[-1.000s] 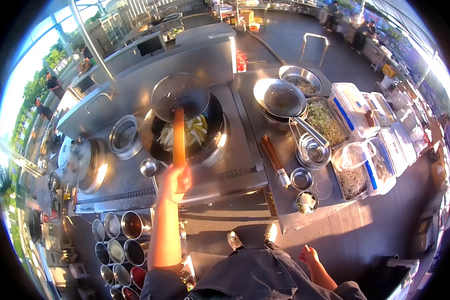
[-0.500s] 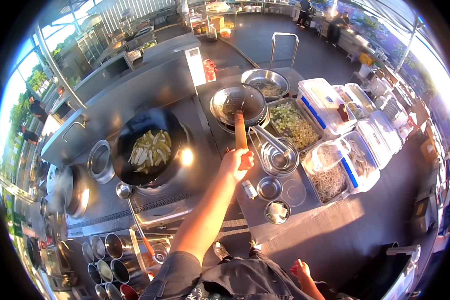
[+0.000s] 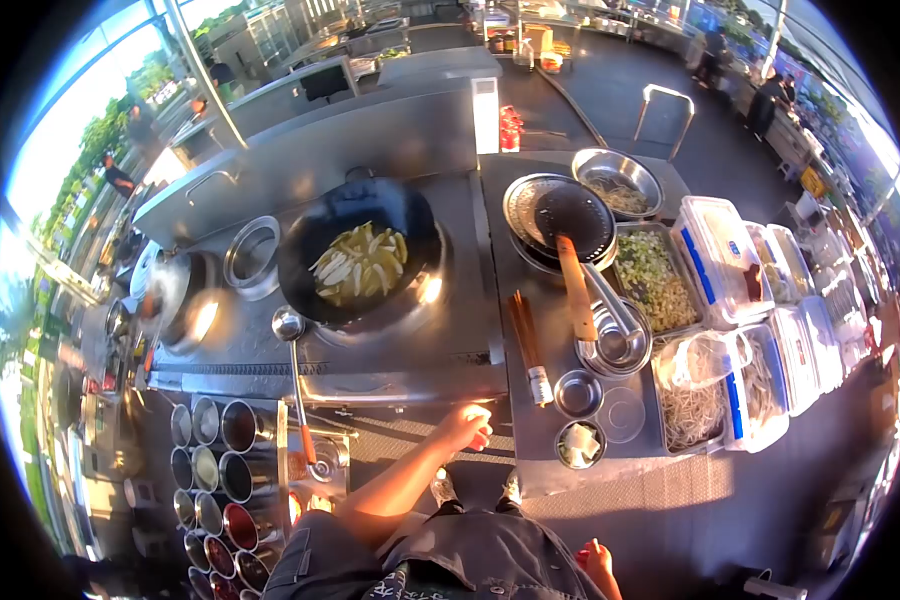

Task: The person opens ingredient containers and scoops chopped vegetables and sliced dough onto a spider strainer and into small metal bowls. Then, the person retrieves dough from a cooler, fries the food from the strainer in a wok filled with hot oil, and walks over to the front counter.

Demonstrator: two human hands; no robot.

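Note:
My left hand [image 3: 462, 428] is in front of the stove's front edge, fingers curled and nothing in them. My right hand [image 3: 597, 560] hangs low beside my body, empty, with loosely bent fingers partly apart. Up and right of the left hand, a perforated skimmer [image 3: 575, 217] with a wooden handle [image 3: 575, 290] lies on stacked round metalware, its handle pointing towards me. A black wok [image 3: 315, 290] on the stove holds pale green and white sliced pieces [image 3: 362, 265]. A ladle [image 3: 288, 323] with an orange-brown grip rests across the stove's front edge.
Metal bowls [image 3: 610, 352], wooden chopsticks [image 3: 526, 330], a small white-labelled bottle [image 3: 540, 386] and a tray of chopped vegetables [image 3: 655, 280] stand on the side table. Lidded plastic boxes [image 3: 720, 262] line its right. Several round containers [image 3: 238, 425] stand lower left. People work farther off.
My left hand has let go of the skimmer's wooden handle and drawn back towards my body. The skimmer stays on the metalware. The view has shifted, so the stove appears farther right.

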